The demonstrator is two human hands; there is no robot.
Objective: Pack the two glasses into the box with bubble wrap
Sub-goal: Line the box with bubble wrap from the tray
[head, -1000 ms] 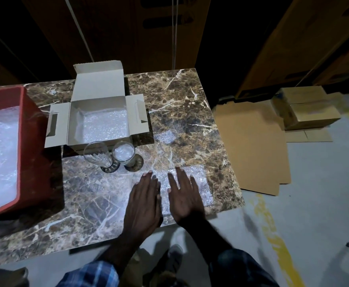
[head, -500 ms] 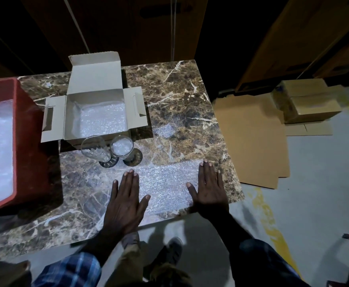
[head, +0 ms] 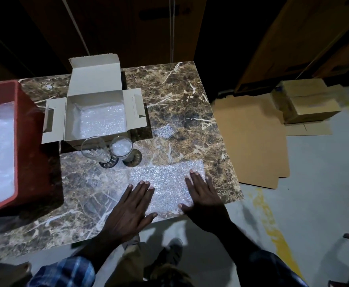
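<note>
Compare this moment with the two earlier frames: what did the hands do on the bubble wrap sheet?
The left hand and right hand, side by side a second ago, slid apart across the bubble wrap sheet, spreading it flat. Both rest on it palm-down, gripping nothing. The two glasses and the open box stayed put.

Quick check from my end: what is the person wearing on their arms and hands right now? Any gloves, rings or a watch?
Both hands are bare: no gloves or rings on the left hand or the right hand. No watch shows on either wrist. The left arm has a blue plaid sleeve pushed up the forearm. The right arm's sleeve is dark, possibly plaid too; the dim light hides its pattern.
</note>
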